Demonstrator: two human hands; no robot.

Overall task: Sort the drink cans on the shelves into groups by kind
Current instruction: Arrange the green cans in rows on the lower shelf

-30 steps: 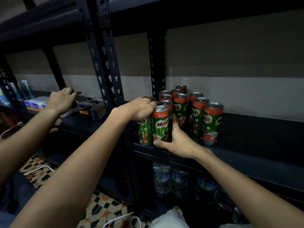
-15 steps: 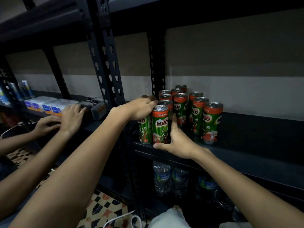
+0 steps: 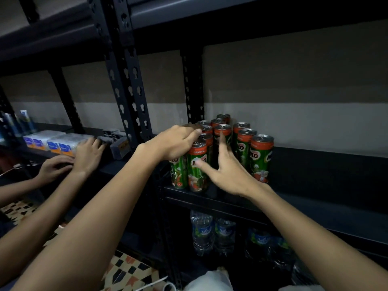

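While the green-and-red Milo cans [image 3: 220, 148] stand upright in a tight cluster on the dark metal shelf [image 3: 315, 198], both hands work at the cluster's front left corner. Left hand [image 3: 174, 141] comes in from the left, palm down, draped over the tops of the front-left cans; its fingers curl forward over the rims and reach the lids in the next row back. Can't tell if it actually grips any one can or just rests on top. Front can [image 3: 197, 171] sits right below that hand and just left of the right hand [image 3: 226, 171]. Right hand is spread wide, fingers straight: thumb lies across the front can's label, index finger points up between the cans toward the middle row, and the other fingers fan to the right, in front of the right-hand cans. It holds nothing. Both forearms extend up from the bottom of the view.

Readable text: "ORIGINAL" on the front can's red band, partial "MILO" logos on the right-hand cans.

Water bottles [image 3: 212, 232] with blue labels stand on the level below. Further left, another person's two hands [image 3: 79, 156] rest by small white-and-blue boxes [image 3: 52, 141] on the neighbouring shelf.
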